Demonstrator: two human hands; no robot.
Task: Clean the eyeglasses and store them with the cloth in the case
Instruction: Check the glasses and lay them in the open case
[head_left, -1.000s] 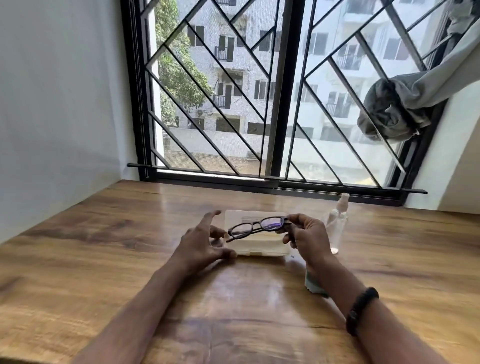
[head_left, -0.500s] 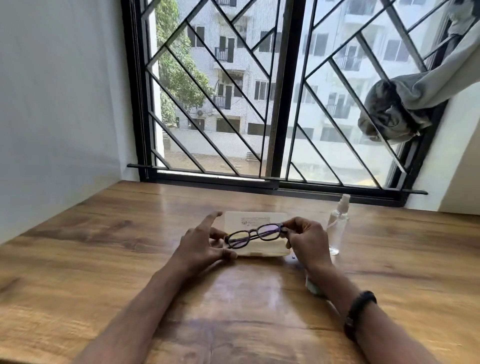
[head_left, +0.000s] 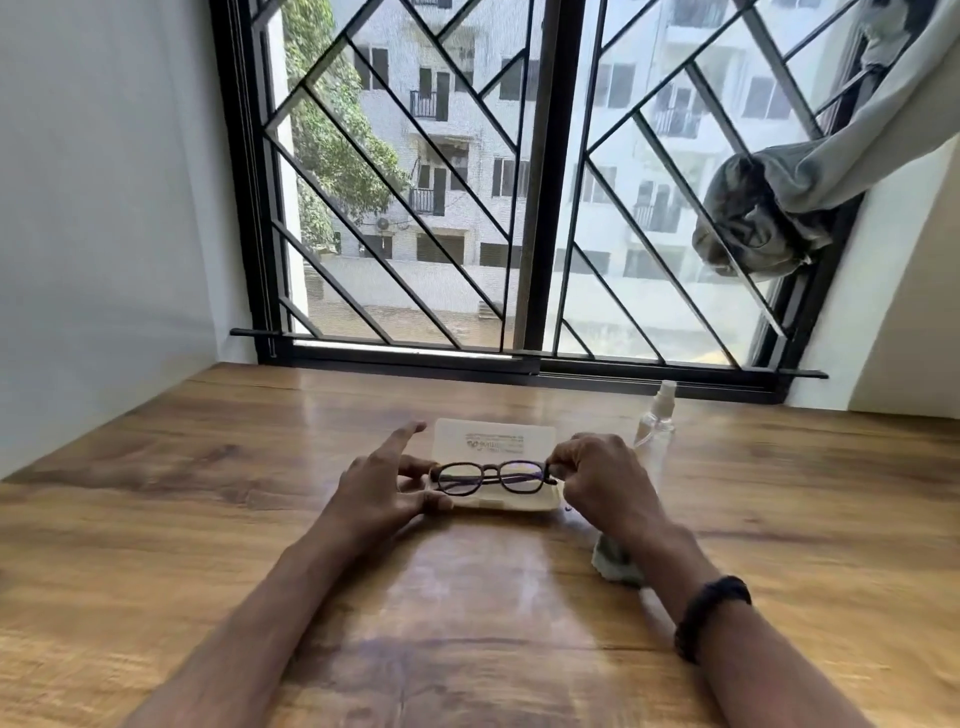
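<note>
Eyeglasses (head_left: 493, 470) lower and level versus earlier. Surface (head_left: 208, 493), centre frame: open case (head_left: 496, 441) directly beneath them. Right hand (head_left: 597, 483) pinches their right end; left hand (head_left: 382, 488), spread loose, at case's left edge, holding nothing. Long axis left-right, matching case. Cloth (head_left: 615, 564) under right wrist.

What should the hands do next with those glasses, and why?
Probably lower the eyeglasses into the case, which looks open just beneath them. The right hand pinches one end, the left hand waits open beside the case, and the cloth lies aside on the table.
</note>
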